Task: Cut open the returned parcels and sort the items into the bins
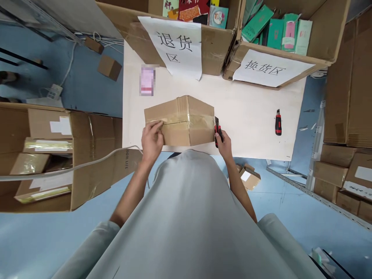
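A closed brown cardboard box (176, 133) with clear tape over it lies on the white table (247, 100), close to its front edge. My left hand (153, 141) rests against the box's left end, its fingertips on the top near the seam. In my right hand (224, 144) is a black and red utility knife (217, 132), held upright along the box's right end. Another red and black cutter (278, 122) lies on the table farther right. A blurred pink item (147, 80) sits behind the box on the left.
Two open cartons with paper signs, one with books (194, 11), one with green boxes (274, 33), stand at the back. A large carton of parcels (95, 155) is at left, with a white cable (107, 155) across it. Stacked boxes (331, 174) are at right.
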`<action>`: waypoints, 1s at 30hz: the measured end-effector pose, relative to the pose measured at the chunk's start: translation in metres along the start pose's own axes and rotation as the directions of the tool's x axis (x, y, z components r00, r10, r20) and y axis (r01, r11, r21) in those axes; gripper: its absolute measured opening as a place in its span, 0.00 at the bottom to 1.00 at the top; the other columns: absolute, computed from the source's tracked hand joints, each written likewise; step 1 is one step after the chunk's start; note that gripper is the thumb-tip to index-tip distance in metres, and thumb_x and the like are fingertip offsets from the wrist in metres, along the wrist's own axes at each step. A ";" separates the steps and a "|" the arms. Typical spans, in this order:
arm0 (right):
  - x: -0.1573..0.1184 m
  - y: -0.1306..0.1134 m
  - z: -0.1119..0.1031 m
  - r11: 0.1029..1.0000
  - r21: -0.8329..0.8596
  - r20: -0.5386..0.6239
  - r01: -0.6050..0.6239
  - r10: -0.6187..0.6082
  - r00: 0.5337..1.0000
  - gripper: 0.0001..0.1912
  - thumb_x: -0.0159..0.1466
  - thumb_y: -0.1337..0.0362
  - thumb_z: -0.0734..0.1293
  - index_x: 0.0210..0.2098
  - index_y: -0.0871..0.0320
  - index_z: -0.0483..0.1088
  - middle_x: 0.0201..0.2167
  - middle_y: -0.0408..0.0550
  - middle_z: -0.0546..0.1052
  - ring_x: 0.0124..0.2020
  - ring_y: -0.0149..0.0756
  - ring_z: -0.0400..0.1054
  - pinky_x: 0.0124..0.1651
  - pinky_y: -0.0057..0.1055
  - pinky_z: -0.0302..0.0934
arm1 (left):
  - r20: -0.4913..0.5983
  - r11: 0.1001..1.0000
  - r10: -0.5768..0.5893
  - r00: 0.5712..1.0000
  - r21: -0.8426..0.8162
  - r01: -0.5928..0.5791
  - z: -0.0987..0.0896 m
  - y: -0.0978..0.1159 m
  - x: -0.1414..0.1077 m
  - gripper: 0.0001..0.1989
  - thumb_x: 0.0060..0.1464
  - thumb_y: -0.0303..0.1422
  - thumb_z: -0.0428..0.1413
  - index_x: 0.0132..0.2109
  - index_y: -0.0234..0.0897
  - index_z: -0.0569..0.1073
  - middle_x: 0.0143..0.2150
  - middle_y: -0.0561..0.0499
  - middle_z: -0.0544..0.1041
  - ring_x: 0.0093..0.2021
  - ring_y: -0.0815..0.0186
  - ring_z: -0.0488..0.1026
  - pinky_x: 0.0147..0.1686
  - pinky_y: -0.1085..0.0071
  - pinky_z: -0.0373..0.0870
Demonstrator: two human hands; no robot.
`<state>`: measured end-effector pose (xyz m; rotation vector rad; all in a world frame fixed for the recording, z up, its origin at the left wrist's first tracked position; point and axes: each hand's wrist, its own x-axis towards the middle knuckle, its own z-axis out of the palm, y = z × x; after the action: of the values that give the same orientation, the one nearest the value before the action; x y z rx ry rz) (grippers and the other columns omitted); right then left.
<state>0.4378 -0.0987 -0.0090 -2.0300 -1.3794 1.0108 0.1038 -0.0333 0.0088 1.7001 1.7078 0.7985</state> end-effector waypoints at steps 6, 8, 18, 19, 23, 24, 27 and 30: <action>-0.011 -0.039 -0.042 0.999 -0.040 -0.183 0.027 -0.034 0.983 0.32 0.81 0.43 0.53 0.63 0.58 0.76 0.56 0.61 0.84 0.57 0.49 0.77 0.61 0.42 0.73 | 0.068 0.996 0.062 0.996 -0.069 -0.058 0.031 0.024 -0.004 0.25 0.75 0.37 0.52 0.73 0.45 0.76 0.72 0.40 0.77 0.74 0.51 0.74 0.77 0.49 0.69; -0.015 -0.053 -0.058 0.995 -0.092 -0.217 0.038 -0.057 0.975 0.31 0.81 0.44 0.54 0.66 0.57 0.76 0.60 0.61 0.83 0.60 0.50 0.78 0.63 0.44 0.73 | 0.133 0.992 0.055 0.990 -0.124 -0.039 0.043 0.021 -0.002 0.25 0.75 0.36 0.51 0.73 0.42 0.75 0.72 0.39 0.77 0.73 0.51 0.75 0.74 0.50 0.73; -0.036 -0.102 -0.072 0.878 -0.475 -0.215 0.051 -0.173 0.961 0.29 0.83 0.52 0.52 0.69 0.55 0.76 0.63 0.63 0.82 0.64 0.53 0.78 0.64 0.49 0.75 | 0.260 0.928 -0.021 0.965 -0.355 0.116 0.051 0.006 0.016 0.26 0.76 0.48 0.56 0.72 0.42 0.75 0.69 0.37 0.80 0.61 0.52 0.83 0.60 0.53 0.82; -0.039 -0.106 -0.071 0.862 -0.505 -0.234 0.040 -0.181 0.955 0.30 0.84 0.51 0.51 0.70 0.55 0.76 0.62 0.63 0.82 0.64 0.53 0.78 0.64 0.49 0.75 | 0.222 0.917 -0.024 0.975 -0.384 0.110 0.044 0.007 0.024 0.27 0.76 0.51 0.56 0.72 0.43 0.75 0.70 0.37 0.79 0.63 0.52 0.82 0.62 0.53 0.82; -0.052 -0.125 -0.063 0.853 -0.522 -0.271 -0.016 -0.148 0.951 0.33 0.85 0.49 0.49 0.72 0.56 0.73 0.59 0.63 0.84 0.59 0.54 0.81 0.62 0.49 0.75 | 0.137 0.871 0.046 0.989 -0.491 0.027 0.029 0.021 0.070 0.28 0.72 0.53 0.63 0.70 0.45 0.76 0.72 0.41 0.76 0.71 0.46 0.76 0.66 0.49 0.80; -0.055 -0.131 -0.059 0.866 -0.500 -0.259 -0.028 -0.118 0.959 0.33 0.85 0.48 0.49 0.73 0.56 0.73 0.57 0.62 0.84 0.58 0.54 0.82 0.61 0.48 0.76 | 0.141 0.859 0.079 0.987 -0.512 0.005 0.031 0.024 0.084 0.28 0.70 0.52 0.66 0.70 0.44 0.77 0.71 0.42 0.76 0.72 0.44 0.76 0.67 0.46 0.79; -0.063 -0.147 -0.043 0.907 -0.416 -0.176 -0.061 -0.014 0.984 0.33 0.85 0.46 0.49 0.78 0.51 0.68 0.51 0.56 0.87 0.49 0.51 0.84 0.54 0.45 0.78 | 0.241 0.836 0.186 0.953 -0.548 -0.025 0.046 0.031 0.123 0.28 0.61 0.43 0.74 0.64 0.42 0.81 0.66 0.44 0.79 0.69 0.42 0.77 0.67 0.39 0.78; -0.071 -0.163 -0.023 0.922 -0.378 -0.089 -0.084 0.054 0.995 0.34 0.85 0.47 0.48 0.82 0.49 0.61 0.50 0.53 0.88 0.46 0.50 0.85 0.51 0.43 0.78 | 0.369 0.824 0.244 0.897 -0.567 0.009 0.063 0.029 0.148 0.24 0.52 0.35 0.78 0.56 0.42 0.84 0.58 0.45 0.83 0.63 0.42 0.80 0.66 0.38 0.79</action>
<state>0.3475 -0.1026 0.1458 -2.3844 -1.5689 0.7220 0.1702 0.1154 -0.0094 1.4346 0.9457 0.8047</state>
